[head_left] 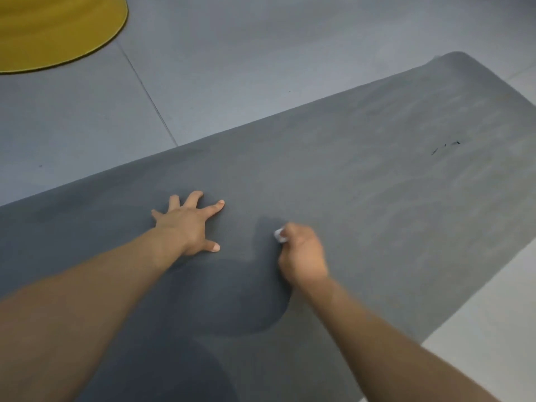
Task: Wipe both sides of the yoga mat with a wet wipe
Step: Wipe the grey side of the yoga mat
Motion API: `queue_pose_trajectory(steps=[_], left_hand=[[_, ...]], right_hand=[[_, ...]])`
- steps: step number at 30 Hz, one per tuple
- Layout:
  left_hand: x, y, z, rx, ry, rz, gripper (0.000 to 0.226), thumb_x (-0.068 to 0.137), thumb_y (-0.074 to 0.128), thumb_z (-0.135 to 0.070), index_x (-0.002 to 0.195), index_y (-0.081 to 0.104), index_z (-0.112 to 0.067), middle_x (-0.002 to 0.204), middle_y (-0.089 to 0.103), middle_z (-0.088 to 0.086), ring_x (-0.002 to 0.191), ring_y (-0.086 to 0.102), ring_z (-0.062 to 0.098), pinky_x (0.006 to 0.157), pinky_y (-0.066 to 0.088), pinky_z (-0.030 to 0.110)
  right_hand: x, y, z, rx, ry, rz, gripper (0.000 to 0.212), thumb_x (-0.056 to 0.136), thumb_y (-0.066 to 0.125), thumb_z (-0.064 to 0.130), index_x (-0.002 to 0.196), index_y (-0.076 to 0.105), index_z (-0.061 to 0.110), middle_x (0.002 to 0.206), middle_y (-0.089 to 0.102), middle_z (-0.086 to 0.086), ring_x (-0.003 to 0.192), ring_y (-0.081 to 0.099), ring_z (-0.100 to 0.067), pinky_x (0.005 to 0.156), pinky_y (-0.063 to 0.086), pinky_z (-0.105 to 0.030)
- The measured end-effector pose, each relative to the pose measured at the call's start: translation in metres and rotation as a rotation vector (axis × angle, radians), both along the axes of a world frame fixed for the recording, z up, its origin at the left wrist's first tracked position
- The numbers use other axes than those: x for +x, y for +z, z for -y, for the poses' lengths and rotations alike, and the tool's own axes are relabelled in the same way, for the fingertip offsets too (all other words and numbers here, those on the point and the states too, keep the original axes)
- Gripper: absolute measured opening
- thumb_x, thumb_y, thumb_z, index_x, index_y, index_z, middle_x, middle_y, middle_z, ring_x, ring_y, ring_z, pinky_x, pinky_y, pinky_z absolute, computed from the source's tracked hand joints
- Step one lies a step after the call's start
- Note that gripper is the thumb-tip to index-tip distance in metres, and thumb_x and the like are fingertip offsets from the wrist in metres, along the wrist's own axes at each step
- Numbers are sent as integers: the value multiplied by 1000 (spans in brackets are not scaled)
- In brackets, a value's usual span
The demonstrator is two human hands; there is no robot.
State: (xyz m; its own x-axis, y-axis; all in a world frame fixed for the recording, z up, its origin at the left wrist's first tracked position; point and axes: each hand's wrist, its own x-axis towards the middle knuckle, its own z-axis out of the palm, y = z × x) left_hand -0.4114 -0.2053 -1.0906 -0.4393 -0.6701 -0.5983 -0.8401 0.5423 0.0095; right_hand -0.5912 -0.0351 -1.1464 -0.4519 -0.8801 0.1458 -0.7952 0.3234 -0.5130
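Grey tiled floor (232,53), crossed by a thin dark joint line running from upper left toward the mat's far edge; a paler strip of floor shows along the lower right. Flat on this floor lies the long dark grey rubber yoga mat (362,169), unrolled. Its long axis runs diagonally from the lower left of the view to the upper right, where its rounded short end points toward the top right corner. The other end passes out of view at the lower left. The mat surface shows darker rounded patches near the person and paler, streaked areas toward the far end, with a few small black marks (445,146) near that end. A round yellow rug (52,27) lies on the floor at the upper left, well apart from the mat and only partly in view. The left hand (188,224) rests palm down on the mat, fingers straight and spread apart, holding nothing. The right hand (301,253) is just beside it to the right, fingers curled together into a fist around a small white wet wipe (280,235). Only a crumpled corner of the wipe shows at the knuckles, close against the mat surface.
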Motion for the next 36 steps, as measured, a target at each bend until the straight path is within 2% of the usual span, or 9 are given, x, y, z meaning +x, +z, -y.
queue_pose_trajectory(steps=[3,6,8,10,13,16,22,33,36], left_hand=[[-1,0,12,-14,101,45,146,52,81,-80,152,-21,-49,161,-35,-7,149,-27,41,111,17,77],[1,-5,24,82,174,54,160,38,81,-84,150,-27,-48,157,-42,-11,147,-30,42,109,18,79],[5,-9,30,130,175,20,158,38,82,-83,149,-27,-51,157,-41,-13,148,-30,41,109,21,78],[8,-9,37,155,157,15,153,45,82,-81,149,-26,-51,158,-39,-11,147,-29,43,114,19,74],[9,-8,45,172,121,14,144,58,83,-73,153,-22,-47,162,-33,-5,147,-26,49,121,14,62],[9,-7,43,195,170,-19,141,59,87,-67,152,-18,-52,160,-36,-13,148,-28,41,113,22,74],[9,0,39,223,179,-8,139,61,87,-64,151,-19,-54,156,-41,-15,148,-31,39,110,22,77],[5,-1,40,275,176,16,141,65,86,-61,152,-23,-48,152,-48,-10,144,-36,44,109,19,78],[4,-3,42,268,163,29,142,64,86,-62,152,-25,-47,150,-50,-8,143,-37,45,109,20,79]], right_hand=[[76,5,-1,77,390,63,22,62,54,3,80,60,13,79,61,-8,74,57,-32,67,47,-33],[72,3,2,90,586,-69,19,67,51,7,84,57,14,78,58,-5,71,51,-28,66,42,-34],[26,-2,12,101,506,-71,24,64,55,8,87,62,12,83,65,-8,78,59,-31,72,49,-34],[-30,-1,24,116,236,-63,22,60,50,7,78,62,11,80,67,-10,76,63,-34,67,52,-35],[-64,8,31,181,14,-97,19,58,39,3,67,45,18,66,57,-6,57,47,-30,55,29,-28],[-53,12,38,253,-75,-59,23,66,44,-4,71,39,18,71,57,-7,62,38,-26,60,24,-28],[-55,30,44,438,-30,-64,18,80,48,-3,83,39,12,91,60,-11,75,35,-24,64,23,-29],[-52,44,55,625,-22,-63,18,82,46,-2,84,36,13,83,49,-6,76,37,-24,65,24,-31],[-50,46,59,664,-41,-61,16,86,46,1,86,37,14,92,58,-9,79,41,-25,68,29,-31]])
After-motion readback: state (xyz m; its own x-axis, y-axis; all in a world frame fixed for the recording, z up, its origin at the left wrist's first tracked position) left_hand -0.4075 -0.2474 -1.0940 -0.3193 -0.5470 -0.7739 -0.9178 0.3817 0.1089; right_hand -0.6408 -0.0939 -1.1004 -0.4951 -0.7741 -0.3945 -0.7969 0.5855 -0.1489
